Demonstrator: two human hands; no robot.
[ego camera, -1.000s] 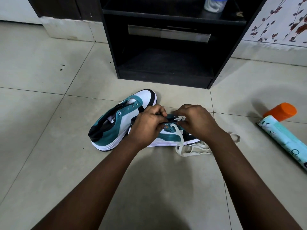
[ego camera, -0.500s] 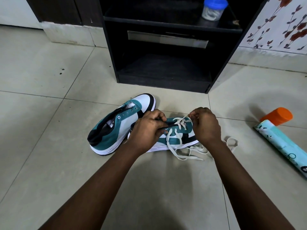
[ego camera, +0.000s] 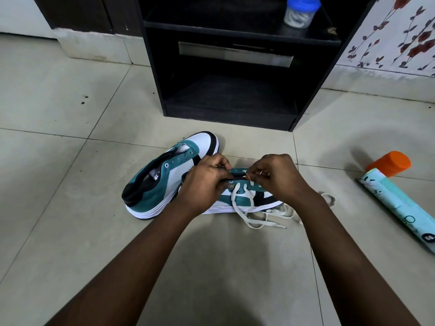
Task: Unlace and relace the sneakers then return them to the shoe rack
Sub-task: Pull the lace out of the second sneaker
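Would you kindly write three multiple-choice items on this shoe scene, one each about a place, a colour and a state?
1. Where does the jar with the blue lid stand?
A on the floor
B on the black rack's upper shelf
C inside a sneaker

2. What colour is the cap of the tube on the floor?
A orange
B green
C white

3. What state is the left sneaker in?
A tied
B half laced
C without a lace

Answers: B, it sits on the shelf; A, the cap is orange; C, its eyelets are bare.
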